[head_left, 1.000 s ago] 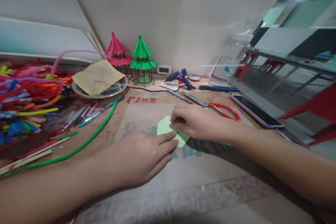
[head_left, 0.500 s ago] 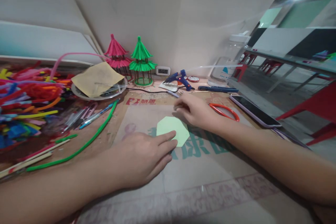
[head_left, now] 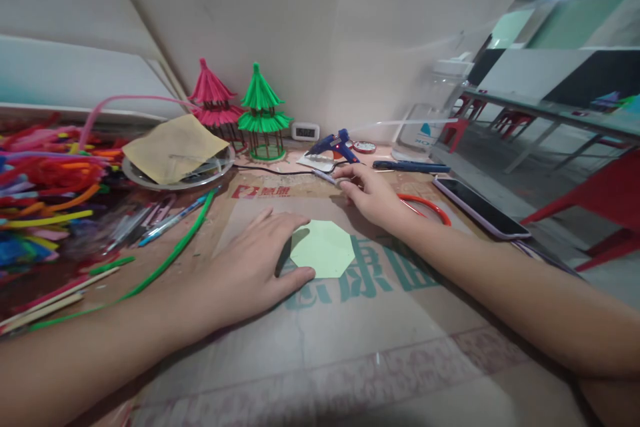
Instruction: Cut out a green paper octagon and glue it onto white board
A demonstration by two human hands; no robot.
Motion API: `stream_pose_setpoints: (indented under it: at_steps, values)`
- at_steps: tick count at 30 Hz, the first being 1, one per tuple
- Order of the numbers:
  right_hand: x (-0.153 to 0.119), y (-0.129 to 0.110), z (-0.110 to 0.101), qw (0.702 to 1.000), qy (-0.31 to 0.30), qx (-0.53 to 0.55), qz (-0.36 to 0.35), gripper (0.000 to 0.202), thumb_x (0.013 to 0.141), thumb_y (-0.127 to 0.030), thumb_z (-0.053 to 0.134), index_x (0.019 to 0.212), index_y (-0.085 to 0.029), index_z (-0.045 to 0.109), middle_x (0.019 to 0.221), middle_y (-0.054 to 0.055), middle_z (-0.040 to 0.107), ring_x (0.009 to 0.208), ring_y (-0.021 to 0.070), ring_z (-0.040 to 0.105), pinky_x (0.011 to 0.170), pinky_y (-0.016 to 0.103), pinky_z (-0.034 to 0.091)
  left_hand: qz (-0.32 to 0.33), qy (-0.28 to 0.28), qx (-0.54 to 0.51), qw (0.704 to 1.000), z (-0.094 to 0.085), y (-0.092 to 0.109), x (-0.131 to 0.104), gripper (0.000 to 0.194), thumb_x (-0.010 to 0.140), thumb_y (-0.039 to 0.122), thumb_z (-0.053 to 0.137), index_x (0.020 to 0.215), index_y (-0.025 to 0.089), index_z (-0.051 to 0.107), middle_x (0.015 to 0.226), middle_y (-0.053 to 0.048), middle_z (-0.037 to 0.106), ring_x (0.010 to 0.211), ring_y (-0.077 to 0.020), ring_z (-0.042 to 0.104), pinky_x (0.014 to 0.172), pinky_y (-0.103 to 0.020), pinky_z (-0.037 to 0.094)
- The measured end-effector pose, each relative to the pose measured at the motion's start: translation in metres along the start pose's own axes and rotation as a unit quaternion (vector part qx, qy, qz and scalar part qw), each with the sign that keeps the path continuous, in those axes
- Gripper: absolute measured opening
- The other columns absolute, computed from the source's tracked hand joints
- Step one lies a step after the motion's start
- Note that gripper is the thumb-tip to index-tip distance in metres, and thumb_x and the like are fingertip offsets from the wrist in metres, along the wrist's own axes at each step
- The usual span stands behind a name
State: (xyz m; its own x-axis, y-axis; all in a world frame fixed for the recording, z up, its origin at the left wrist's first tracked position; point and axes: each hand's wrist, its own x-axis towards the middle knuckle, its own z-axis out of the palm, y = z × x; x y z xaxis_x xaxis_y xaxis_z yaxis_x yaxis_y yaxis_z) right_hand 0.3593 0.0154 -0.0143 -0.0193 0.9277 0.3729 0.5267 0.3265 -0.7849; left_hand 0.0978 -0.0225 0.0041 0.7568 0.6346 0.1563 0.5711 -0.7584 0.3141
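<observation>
A pale green paper octagon lies flat on the printed cardboard sheet. My left hand is open at its left side, fingers stretched forward and thumb apart; the thumb tip touches the lower left edge and a fingertip is by the upper left edge. Beyond the paper, my right hand has its curled fingers and thumb closed around the near end of a slim greyish pen, which lies at the back of the cardboard. Just behind the pen sits a blue glue gun.
Red-handled scissors lie partly under my right forearm. A phone, dark blue cutter and clear jug are to the right. Pink and green pipe-cleaner pagodas stand behind; loose pipe cleaners fill the left.
My left hand has slid back off the octagon to its left edge and spread its fingers. My right hand has reached farther back, onto the pen.
</observation>
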Motion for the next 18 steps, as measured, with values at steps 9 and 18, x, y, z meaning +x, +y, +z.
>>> stream_pose_setpoints:
  at_steps: [9, 18]
  values:
    - [-0.004, -0.01, 0.004, 0.997, -0.031, 0.055, 0.045, 0.013, 0.093, -0.017, 0.049, 0.103, -0.021, 0.057, 0.083, 0.0, 0.061, 0.056, 0.0113, 0.061, 0.058, 0.027, 0.056, -0.015, -0.057, -0.033, 0.998, -0.003, -0.001, 0.003, 0.063, 0.092, 0.048, 0.056, 0.148, 0.02, 0.045, 0.153, -0.014, 0.05, 0.147, -0.0416, 0.036, 0.111, -0.065, 0.041]
    - [-0.023, -0.033, 0.017, 0.986, -0.079, 0.109, 0.102, 0.011, 0.094, -0.018, 0.052, 0.104, -0.021, 0.057, 0.073, -0.003, 0.059, 0.055, 0.0118, 0.063, 0.054, 0.025, 0.056, 0.065, 0.033, -0.056, 0.996, 0.003, -0.016, 0.01, 0.053, 0.099, 0.03, 0.05, 0.15, 0.022, 0.041, 0.155, -0.013, 0.048, 0.143, -0.0294, 0.045, 0.115, -0.053, 0.041]
